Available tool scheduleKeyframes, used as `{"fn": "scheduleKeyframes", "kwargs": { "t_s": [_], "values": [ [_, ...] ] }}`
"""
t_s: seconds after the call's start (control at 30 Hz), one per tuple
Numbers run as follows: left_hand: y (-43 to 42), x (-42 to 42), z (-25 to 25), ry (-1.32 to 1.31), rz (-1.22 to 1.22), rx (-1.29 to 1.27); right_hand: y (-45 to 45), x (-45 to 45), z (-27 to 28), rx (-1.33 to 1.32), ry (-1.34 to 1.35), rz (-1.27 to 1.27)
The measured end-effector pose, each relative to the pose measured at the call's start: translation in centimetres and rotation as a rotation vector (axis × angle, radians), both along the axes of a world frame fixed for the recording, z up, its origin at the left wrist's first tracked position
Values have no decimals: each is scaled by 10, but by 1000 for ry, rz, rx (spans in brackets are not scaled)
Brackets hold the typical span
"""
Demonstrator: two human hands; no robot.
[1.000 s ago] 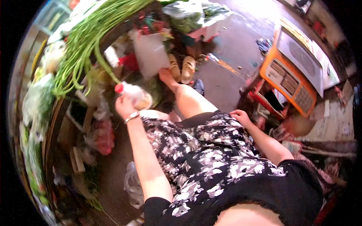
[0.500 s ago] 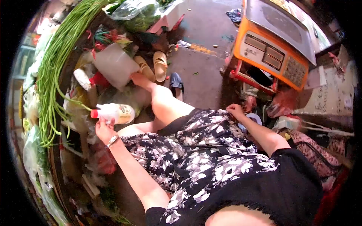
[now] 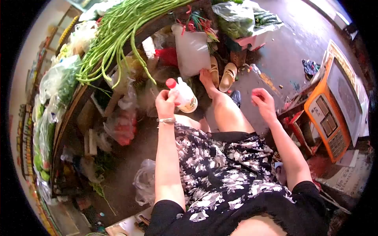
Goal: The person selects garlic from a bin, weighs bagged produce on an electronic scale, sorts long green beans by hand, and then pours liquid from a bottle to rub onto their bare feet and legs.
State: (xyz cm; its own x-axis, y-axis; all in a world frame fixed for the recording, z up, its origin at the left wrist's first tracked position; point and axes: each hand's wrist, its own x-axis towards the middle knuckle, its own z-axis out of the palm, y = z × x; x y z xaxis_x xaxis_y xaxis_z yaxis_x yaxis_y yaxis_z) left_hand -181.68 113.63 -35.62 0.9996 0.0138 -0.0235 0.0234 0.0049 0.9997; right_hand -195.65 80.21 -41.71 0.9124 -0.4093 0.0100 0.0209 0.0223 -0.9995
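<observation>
My left hand (image 3: 166,104) is closed on a white plastic jug (image 3: 186,98) with a red cap and a printed label. It grips the jug near the neck, and the jug tilts with its base towards my knees. A bracelet circles that wrist. Raised above the floor to the right of my bent leg, my right hand (image 3: 263,101) has its fingers curled in, and nothing shows in them. The orange electronic scale (image 3: 327,122) stands to the right of that hand, apart from it.
Long green beans (image 3: 114,43) hang over the shelf edge at upper left. A pale plastic container (image 3: 193,53) stands by my foot, near tan slippers (image 3: 228,77). Bagged greens (image 3: 234,19) lie farther back. A clear plastic bag (image 3: 145,181) lies on the floor.
The view has turned towards the left. My left hand still holds the jug, now more tilted. My right hand has lifted from beside my lap and moved forward.
</observation>
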Motion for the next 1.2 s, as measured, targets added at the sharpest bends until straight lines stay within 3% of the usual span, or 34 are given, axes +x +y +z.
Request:
{"fn": "scheduleKeyframes", "kwargs": {
  "t_s": [0.1, 0.27, 0.37, 0.73, 1.03, 1.1, 1.2],
  "values": [
    [-5, -4, 3, -30, -54, 66, 44, 55, 40, 53, -106, 178],
    [-12, -12, 12, -24, -139, 52, 97, 100, 91, -438, -305, 329],
    [-13, -13, 13, -32, -166, 77, 112, 109, 98, -617, -364, 392],
    [-15, -15, 15, -137, -229, 251, 122, 111, 107, -885, -434, 459],
    [-20, -19, 22, -208, -218, 320, 117, 120, 119, -1210, -301, 529],
    [-21, -18, 22, -229, -208, 317, 120, 118, 126, -1261, -67, 556],
    [-20, -19, 22, -187, -221, 361, 123, 113, 131, -1255, -34, 540]
  ]
}}
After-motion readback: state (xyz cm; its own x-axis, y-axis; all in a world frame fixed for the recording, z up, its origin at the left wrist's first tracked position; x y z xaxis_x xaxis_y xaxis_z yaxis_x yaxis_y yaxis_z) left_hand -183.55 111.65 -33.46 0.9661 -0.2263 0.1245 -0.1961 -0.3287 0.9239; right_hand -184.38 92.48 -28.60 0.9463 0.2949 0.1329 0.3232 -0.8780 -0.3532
